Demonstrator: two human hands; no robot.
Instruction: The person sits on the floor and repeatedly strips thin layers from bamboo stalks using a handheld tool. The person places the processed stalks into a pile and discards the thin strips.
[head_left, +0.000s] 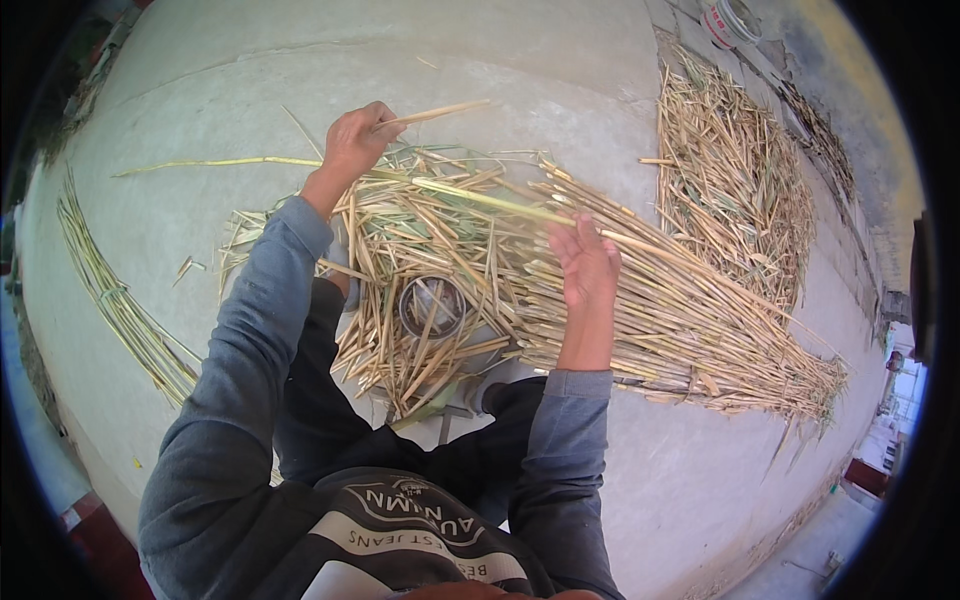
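My left hand is raised at the far side, fingers closed on a pale dry strip of leaf sheath. A long green-yellow reed-like stalk runs crosswise and passes behind my left wrist. My right hand holds this stalk between thumb and fingers, palm partly turned up. Under and beyond the right hand lies a large bundle of cut stalks, their cut ends pointing left. Loose dry sheaths and leaves are heaped below my hands. Among them stands a round container with scraps inside.
A thin bundle of green stalks, tied around its middle, lies at left on the concrete floor. A wide heap of dry leaves and sheaths is at far right. Behind it stands a white bucket along the wall. My legs flank the near heap.
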